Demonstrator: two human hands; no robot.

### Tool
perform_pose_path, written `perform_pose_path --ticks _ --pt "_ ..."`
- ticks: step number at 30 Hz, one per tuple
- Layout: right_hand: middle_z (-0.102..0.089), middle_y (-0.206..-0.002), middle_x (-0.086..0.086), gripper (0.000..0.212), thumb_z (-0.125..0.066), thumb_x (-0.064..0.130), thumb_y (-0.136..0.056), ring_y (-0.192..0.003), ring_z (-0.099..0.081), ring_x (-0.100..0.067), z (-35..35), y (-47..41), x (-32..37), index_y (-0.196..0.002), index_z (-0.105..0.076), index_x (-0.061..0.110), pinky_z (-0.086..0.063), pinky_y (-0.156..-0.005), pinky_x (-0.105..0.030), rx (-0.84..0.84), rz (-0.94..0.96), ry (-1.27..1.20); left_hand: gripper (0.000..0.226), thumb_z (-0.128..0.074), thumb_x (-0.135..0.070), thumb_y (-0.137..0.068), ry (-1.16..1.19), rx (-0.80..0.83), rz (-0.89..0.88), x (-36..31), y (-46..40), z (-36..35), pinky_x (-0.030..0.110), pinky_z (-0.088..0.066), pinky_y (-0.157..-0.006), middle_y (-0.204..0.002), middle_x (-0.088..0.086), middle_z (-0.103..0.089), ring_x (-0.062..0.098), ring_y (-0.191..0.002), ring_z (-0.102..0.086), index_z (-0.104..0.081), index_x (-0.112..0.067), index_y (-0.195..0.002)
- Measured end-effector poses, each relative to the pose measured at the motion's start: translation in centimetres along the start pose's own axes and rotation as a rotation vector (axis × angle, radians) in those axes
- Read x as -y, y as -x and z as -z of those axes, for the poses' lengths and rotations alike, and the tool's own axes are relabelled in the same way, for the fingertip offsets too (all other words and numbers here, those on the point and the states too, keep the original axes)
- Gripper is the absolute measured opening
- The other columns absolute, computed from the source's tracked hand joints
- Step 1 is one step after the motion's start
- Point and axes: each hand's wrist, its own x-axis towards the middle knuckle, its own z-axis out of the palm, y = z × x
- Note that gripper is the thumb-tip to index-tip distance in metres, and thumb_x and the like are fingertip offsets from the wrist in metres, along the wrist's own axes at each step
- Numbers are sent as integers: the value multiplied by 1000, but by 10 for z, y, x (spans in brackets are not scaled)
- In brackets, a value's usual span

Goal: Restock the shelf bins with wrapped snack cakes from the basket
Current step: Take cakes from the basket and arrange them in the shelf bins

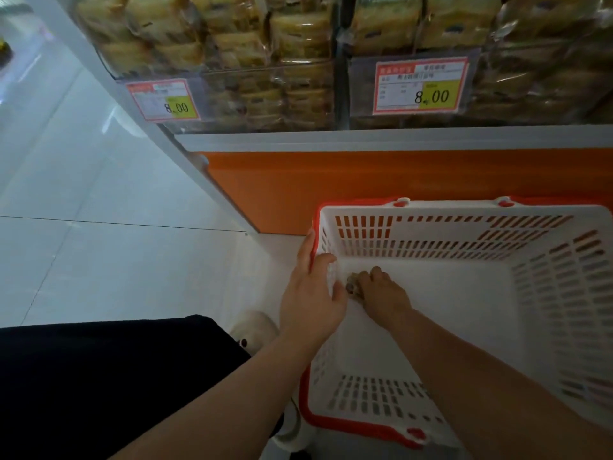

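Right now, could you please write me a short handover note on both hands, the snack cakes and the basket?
Left hand: grip on the left rim of the basket, steadying it.
Right hand: down in the basket's left corner, fingers curled round a small wrapped snack cake.
Basket: on the floor below the shelf; no other cakes visible inside.
Shelf bins: already look well filled with wrapped cakes.
Left: lift this cake up into a bin; it appears to be the last.
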Motion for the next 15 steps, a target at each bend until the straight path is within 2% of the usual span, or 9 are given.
perform_pose_path --ticks 2,5,8,9,11,13,15 --pt "-40 -128 -13 52 -59 28 -91 -114 -48 -29 -1 3 -1 -135 -36 11 -49 -88 -38 23 -97 -171 43 -64 -30 -90 4 -5 3 0 0 0 21 -46 -94 -163 -19 2 13 -137 -40 -48 -32 -130" --pt "-54 -104 -12 42 -57 49 -92 -89 -58 -25 16 5 -4 -106 -51 10 -46 -71 -31 85 -355 -764 42 -63 -30 -91 11 -9 -14 1 0 -2 18 -43 -92 -163 -19 1 12 -137 -39 -48 -30 -130" --pt "-57 -98 -16 25 -48 34 -99 -76 -58 -25 47 21 -13 -98 -57 10 -43 -61 -29 200 -564 -1388 42 -61 -32 -92 -20 -21 -36 2 0 -2 18 -37 -95 -163 -14 -4 13 -137 -35 -47 -29 -132" --pt "-60 -93 -15 23 -47 30 -99 -69 -61 -25 56 30 -18 -96 -58 10 -39 -57 -27 224 -564 -1499 42 -60 -33 -93 -46 -20 -48 2 -1 -2 22 -36 -99 -163 -10 -6 15 -138 -33 -47 -27 -132" --pt "-68 -83 -14 27 -42 27 -99 -61 -66 -26 78 53 -25 -100 -61 8 -36 -50 -24 291 -482 -1574 41 -56 -37 -94 -122 -19 -81 2 0 -1 35 -32 -111 -163 -2 -13 21 -142 -27 -48 -24 -132" --pt "-72 -84 -12 29 -38 26 -102 -64 -69 -26 100 75 -27 -113 -59 8 -37 -47 -23 290 -397 -1604 40 -44 -44 -97 -172 -39 -116 -2 4 3 46 -19 -119 -161 3 -19 26 -147 -18 -50 -23 -131" --pt "-74 -88 -10 28 -36 27 -104 -66 -68 -26 123 95 -26 -120 -55 14 -38 -46 -24 248 -322 -1661 44 -29 -46 -101 -184 -46 -149 -9 8 7 47 -7 -121 -157 4 -30 26 -148 -16 -54 -23 -128"
